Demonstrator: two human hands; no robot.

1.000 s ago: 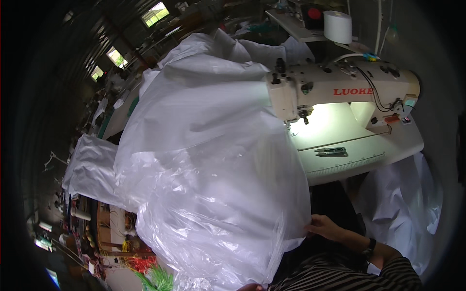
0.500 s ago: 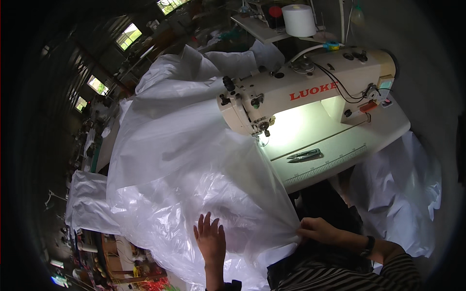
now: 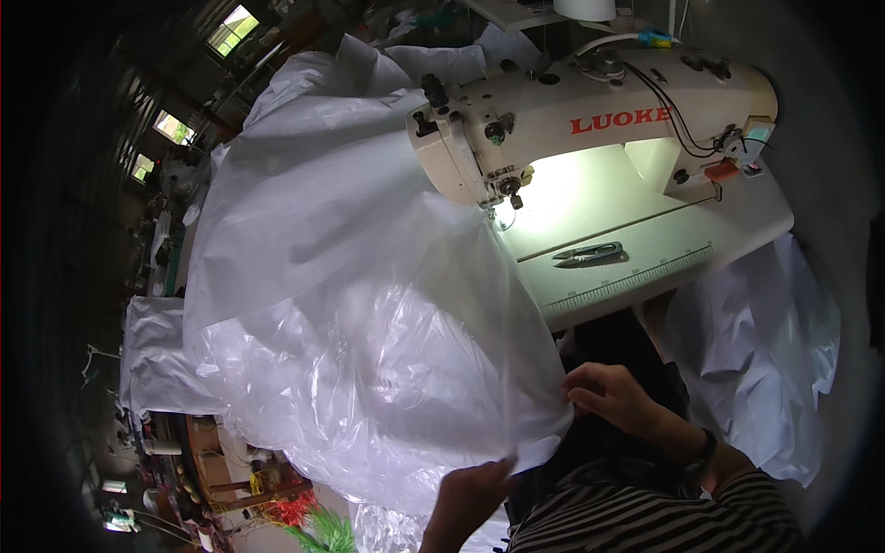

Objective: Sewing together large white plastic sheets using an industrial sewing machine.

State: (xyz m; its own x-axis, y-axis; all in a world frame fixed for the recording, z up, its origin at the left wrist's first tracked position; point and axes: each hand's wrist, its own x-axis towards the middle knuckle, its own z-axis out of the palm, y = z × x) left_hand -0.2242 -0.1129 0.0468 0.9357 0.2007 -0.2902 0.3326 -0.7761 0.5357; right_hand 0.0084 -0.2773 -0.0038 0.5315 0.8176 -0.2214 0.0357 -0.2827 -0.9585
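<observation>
A large, glossy white plastic-like sheet [image 3: 369, 304] drapes over the left side of a white sewing machine [image 3: 608, 111], running beneath its needle area. At the sheet's near edge, my left hand [image 3: 472, 498] has its fingers closed on the hem; the fingertips are slightly blurred. Farther right, my right hand [image 3: 610, 396] has bent fingers, with a gap between thumb and forefinger. Its fingertips are at the sheet's right edge, which is not pulled taut there. Green-grey thread snips [image 3: 588, 254] lie on the lit machine bed, beyond both hands.
More white sheeting [image 3: 751, 350] hangs right of the machine bed. A thread cone [image 3: 584, 9] stands behind the machine. At lower left are a wooden shelf [image 3: 207, 461], red strands [image 3: 290, 507] and green strands [image 3: 327, 533]. Dark fabric [image 3: 627, 355] covers my lap.
My left hand has gone from lying spread on the sheet to its near hem, lower right. My right hand has loosened its pinch and moved slightly up. The view has shifted.
</observation>
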